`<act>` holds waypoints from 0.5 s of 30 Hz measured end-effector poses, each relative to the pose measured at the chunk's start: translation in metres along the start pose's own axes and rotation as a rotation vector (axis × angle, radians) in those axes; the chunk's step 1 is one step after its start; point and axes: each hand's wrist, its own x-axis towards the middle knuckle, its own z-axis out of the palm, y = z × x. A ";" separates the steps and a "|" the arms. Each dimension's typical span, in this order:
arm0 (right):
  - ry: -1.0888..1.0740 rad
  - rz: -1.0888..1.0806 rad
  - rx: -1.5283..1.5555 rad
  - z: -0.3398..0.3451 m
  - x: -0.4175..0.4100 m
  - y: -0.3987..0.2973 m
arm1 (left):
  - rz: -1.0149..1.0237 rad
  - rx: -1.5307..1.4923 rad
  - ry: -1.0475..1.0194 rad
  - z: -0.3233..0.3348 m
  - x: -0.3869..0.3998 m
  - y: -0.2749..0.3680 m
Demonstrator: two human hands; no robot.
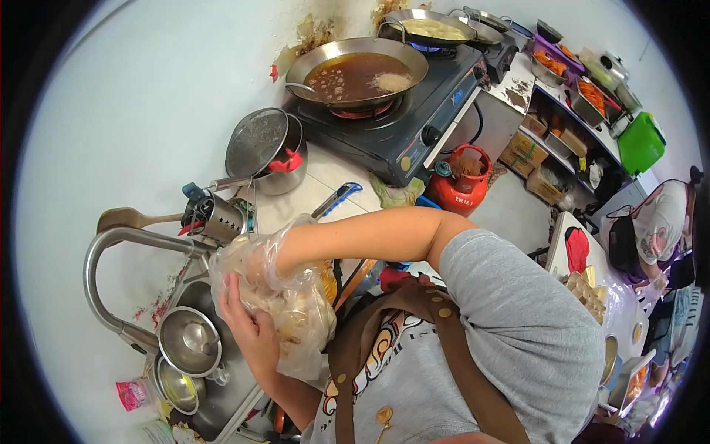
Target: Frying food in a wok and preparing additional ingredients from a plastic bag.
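A clear plastic bag with pale, lumpy contents is in front of my chest, on the left. My left hand holds the bag from outside, its fingers against the plastic. My right hand reaches into the mouth of the bag; plastic and pale contents blur its fingers, so its grip cannot be made out. Beyond my right forearm, a wide metal wok of bubbling brown oil sits on a black gas stove, with a pale piece frying at its right side. A second wok holds a pale yellow food over a blue flame.
A curved tap and sink with metal bowls stand at left. Near them are a utensil holder, a strainer on a pot and a blue-handled cutter. A red gas cylinder stands below the stove. Another person is far right.
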 end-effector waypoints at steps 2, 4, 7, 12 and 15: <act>0.007 -0.016 0.029 0.002 -0.001 0.006 | 0.092 0.140 0.001 0.001 0.003 -0.001; 0.010 -0.041 0.064 0.002 0.002 0.006 | 0.090 0.126 0.008 0.001 0.001 -0.003; -0.027 -0.080 0.030 -0.001 0.008 0.001 | 0.077 0.104 0.019 -0.001 -0.001 -0.004; -0.013 -0.037 -0.074 0.005 0.020 0.003 | 0.185 0.218 0.080 -0.003 -0.003 -0.018; 0.204 -0.005 -0.042 0.011 0.013 0.007 | 0.095 0.201 0.074 -0.003 -0.002 -0.011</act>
